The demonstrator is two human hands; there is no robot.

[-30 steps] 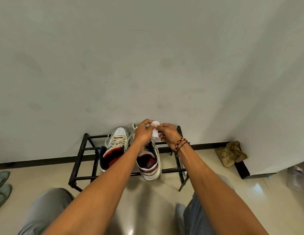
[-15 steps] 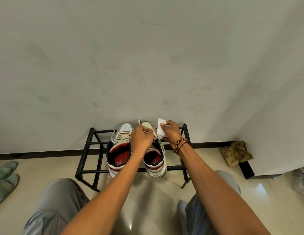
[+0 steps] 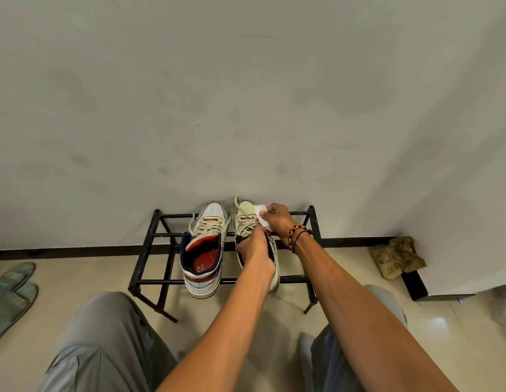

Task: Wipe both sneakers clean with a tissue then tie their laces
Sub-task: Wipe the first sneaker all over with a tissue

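Left hand point(image 3: 254, 247) is gripping the collar of the right-side sneaker point(image 3: 246, 219) on the black rack point(image 3: 150, 250). Beyond it, right hand point(image 3: 277, 219) fingers are pinching a white tissue point(image 3: 260, 213) against that sneaker's side. Other sneaker point(image 3: 203, 250) is sitting just beside, laces loose.
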